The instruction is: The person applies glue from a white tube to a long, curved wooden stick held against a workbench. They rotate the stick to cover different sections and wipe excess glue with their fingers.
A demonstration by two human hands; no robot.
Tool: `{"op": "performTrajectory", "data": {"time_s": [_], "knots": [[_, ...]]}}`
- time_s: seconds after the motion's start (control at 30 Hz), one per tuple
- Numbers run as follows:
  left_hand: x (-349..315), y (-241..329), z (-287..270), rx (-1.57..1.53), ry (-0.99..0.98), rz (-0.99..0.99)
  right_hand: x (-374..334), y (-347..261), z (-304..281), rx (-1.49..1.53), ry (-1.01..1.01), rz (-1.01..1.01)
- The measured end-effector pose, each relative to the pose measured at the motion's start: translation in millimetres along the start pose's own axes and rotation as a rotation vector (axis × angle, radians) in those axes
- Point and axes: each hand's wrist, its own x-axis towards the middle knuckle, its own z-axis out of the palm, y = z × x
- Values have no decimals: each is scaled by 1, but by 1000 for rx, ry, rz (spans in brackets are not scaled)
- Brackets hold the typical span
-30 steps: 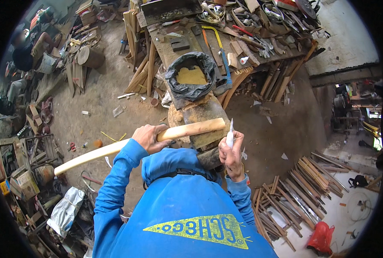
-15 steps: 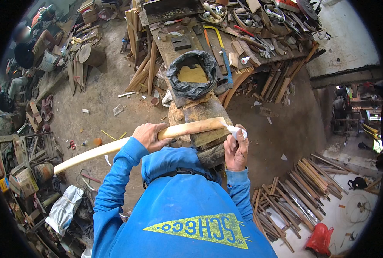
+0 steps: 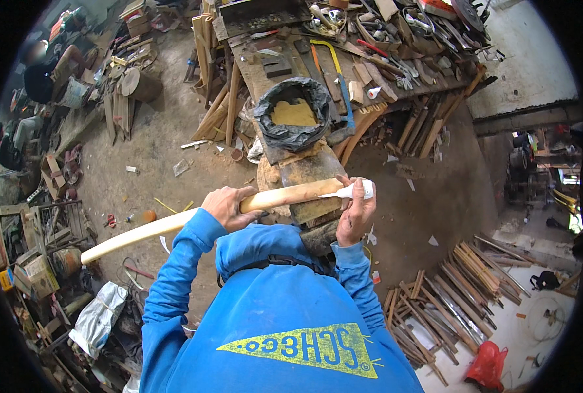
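While our left hand clamps the long, stiff wooden stick near its middle, our right hand fingers pinch a light, squeezable white tube at the stick's far end.

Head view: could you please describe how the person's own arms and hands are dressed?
Both arms wear long bright blue sleeves of a hooded top, reaching the wrists. The left hand and right hand are bare, with no gloves. A dark strap crosses below the hood.
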Motion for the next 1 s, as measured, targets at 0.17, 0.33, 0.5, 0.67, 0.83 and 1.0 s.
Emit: {"op": "performTrajectory", "data": {"time_s": [0.17,0.33,0.5,0.67,0.83,1.0], "knots": [[-2,0,2,9,36,23,-2,5,1,11,4,17],[-1,0,1,-6,-15,-29,0,6,1,-17,1,12],[0,-3,2,-7,17,6,-1,4,2,-38,-9,16],[1,-4,4,17,15,14,-2,3,5,-43,-6,-11],[1,-1,0,4,-10,-8,-3,1,7,-44,1,-8],[2,1,-2,-15,-30,-25,-4,0,7,-36,-6,5]]}}
